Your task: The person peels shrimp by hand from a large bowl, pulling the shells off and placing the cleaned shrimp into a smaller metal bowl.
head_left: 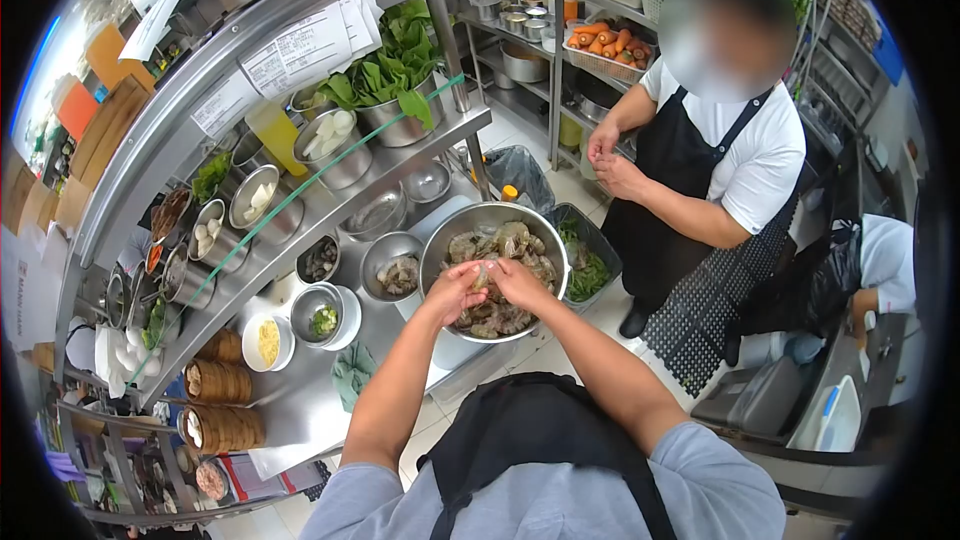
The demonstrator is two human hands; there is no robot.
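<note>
Landmark: big bowl (440, 240), steel, on the counter edge before the person; all places told from it
Shrimp: raw shrimp (505, 245) heaped in the bowl; one shrimp (484, 277) held over its near side, between both hands
Left hand: left hand (453, 290) above the bowl's near-left rim; fingers pinched together on the held shrimp
Right hand: right hand (520, 283) above the bowl's near-right part; fingertips closed on the same shrimp, meeting the left
Small bowl: small bowl (391, 268) just left of the big bowl, a few pieces in it
Bin: bin (598, 240) of greens just right of the big bowl, lower down
Co-worker: a person in a black apron (670, 160) stands beyond and to the right of the big bowl, hands together at the chest
Risk, slip: wet shrimp likely slick; a loose pinch could drop it outside the rim, toward the floor or the bin
Risk, tip: the bowl seems to sit at the counter's edge; a push on its near rim could tip the heap out
Risk, mixing: raw juice from the fingers could drip into the small bowl or onto the greens
Risk, prick: shell points may jab a fingertip if squeezed hard
</note>
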